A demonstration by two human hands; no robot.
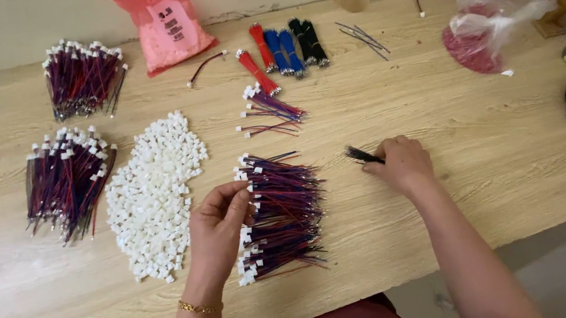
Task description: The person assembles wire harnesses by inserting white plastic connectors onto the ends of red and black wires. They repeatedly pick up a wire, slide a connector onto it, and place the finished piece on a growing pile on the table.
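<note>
From the head cam I'm looking down at a wooden counter (451, 154) covered in wire stuff. My landmark is the pile of small white plastic connectors (154, 192). Just right of it lies a stack of red-and-blue wires with white plugs (280, 213), and the left hand (221, 227) rests on that stack's left edge, fingers curled with the tips pinching at the white plug ends. Further right of the pile, well past the stack, the right hand (398, 162) is closed into a loose fist, pinching a thin bunch of black wires (361, 156) that pokes out toward the pile. Left of the pile there's a bundle of finished wires (69, 183), another bundle (84, 77) behind that. Behind the pile sits a pink plastic bag (160, 18).
</note>
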